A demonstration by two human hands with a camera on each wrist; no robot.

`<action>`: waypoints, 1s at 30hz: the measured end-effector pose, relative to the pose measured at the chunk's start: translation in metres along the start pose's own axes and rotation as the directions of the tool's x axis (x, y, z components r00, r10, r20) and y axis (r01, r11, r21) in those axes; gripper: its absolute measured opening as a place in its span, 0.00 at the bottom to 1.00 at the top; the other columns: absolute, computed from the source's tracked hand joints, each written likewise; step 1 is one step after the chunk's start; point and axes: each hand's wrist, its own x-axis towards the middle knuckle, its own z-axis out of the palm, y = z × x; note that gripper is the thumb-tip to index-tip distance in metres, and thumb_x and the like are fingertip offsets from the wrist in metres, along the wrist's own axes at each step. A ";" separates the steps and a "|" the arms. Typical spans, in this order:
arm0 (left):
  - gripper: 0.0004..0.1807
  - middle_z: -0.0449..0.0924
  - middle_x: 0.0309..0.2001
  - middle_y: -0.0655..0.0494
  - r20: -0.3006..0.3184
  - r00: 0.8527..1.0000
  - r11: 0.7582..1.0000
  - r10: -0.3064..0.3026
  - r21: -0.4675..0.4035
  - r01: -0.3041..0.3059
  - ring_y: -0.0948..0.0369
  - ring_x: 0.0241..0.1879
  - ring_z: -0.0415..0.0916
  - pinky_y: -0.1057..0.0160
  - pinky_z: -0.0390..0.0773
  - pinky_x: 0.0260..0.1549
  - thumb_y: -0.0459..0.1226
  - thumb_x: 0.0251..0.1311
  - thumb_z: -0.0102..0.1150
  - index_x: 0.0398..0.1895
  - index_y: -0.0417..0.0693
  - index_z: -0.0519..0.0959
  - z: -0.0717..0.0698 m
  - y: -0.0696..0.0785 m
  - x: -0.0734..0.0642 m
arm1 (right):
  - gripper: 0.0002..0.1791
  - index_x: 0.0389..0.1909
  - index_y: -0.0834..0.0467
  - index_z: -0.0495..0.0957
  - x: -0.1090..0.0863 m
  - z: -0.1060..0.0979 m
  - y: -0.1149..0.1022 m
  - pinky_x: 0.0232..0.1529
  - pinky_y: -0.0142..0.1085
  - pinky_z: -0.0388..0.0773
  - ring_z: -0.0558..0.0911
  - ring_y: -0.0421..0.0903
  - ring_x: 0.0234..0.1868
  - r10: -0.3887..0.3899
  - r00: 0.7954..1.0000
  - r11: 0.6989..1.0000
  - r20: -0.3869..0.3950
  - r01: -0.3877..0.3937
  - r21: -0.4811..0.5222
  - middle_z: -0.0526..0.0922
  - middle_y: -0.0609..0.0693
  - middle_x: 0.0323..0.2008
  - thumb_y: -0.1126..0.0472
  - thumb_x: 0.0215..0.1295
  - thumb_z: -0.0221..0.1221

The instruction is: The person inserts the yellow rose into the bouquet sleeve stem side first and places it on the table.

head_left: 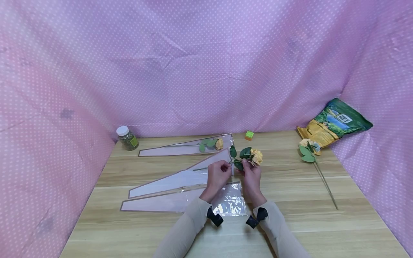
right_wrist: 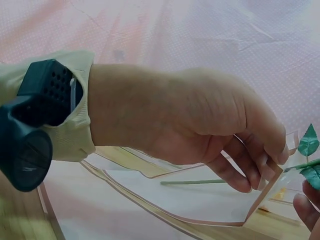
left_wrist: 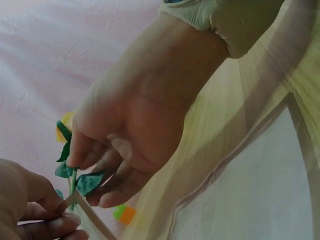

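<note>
My left hand (head_left: 218, 176) pinches the edge of the open end of the middle clear flower sleeve (head_left: 161, 187). In the right wrist view that sleeve's brown border (right_wrist: 270, 187) lies between the thumb and fingers. My right hand (head_left: 252, 180) holds a yellow artificial rose (head_left: 257, 157) by its stem, just below the bloom. Green leaves (left_wrist: 90, 182) stick out around the fingers in the left wrist view. The rose's lower stem (right_wrist: 192, 182) runs inside the sleeve, while its bloom and leaves stay outside the opening.
Behind lies a sleeve (head_left: 184, 150) with a rose (head_left: 219, 144) inside. A flat sleeve (head_left: 155, 206) lies in front. At right are another rose (head_left: 324, 179) and a green-yellow bag (head_left: 342, 120). A white-lidded jar (head_left: 129, 139) and small green-orange block (head_left: 249, 135) stand at the back.
</note>
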 end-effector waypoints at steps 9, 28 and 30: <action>0.04 0.84 0.20 0.47 0.006 0.995 0.995 0.095 0.012 -0.095 0.65 0.20 0.74 0.76 0.72 0.23 0.26 0.50 0.62 0.22 0.39 0.84 0.003 -0.004 0.004 | 0.22 0.66 0.53 0.68 0.002 -0.002 -0.004 0.50 0.35 0.82 0.81 0.40 0.51 0.040 0.999 0.998 0.008 -0.040 -0.041 0.76 0.46 0.58 0.52 0.75 0.54; 0.05 0.84 0.23 0.49 0.060 0.989 0.991 0.132 0.003 -0.132 0.66 0.23 0.76 0.75 0.74 0.26 0.25 0.50 0.62 0.22 0.41 0.83 0.004 -0.004 0.006 | 0.21 0.63 0.54 0.72 0.002 0.005 -0.001 0.50 0.34 0.79 0.81 0.37 0.49 0.025 0.999 0.996 0.021 -0.023 -0.084 0.82 0.43 0.52 0.53 0.72 0.57; 0.05 0.85 0.23 0.49 0.061 0.988 0.990 0.143 0.006 -0.144 0.64 0.24 0.77 0.75 0.75 0.26 0.26 0.50 0.62 0.22 0.41 0.83 0.005 -0.004 0.006 | 0.21 0.62 0.54 0.72 0.003 0.005 0.000 0.49 0.33 0.79 0.81 0.38 0.48 0.026 0.999 0.996 0.027 -0.023 -0.091 0.82 0.42 0.50 0.52 0.72 0.58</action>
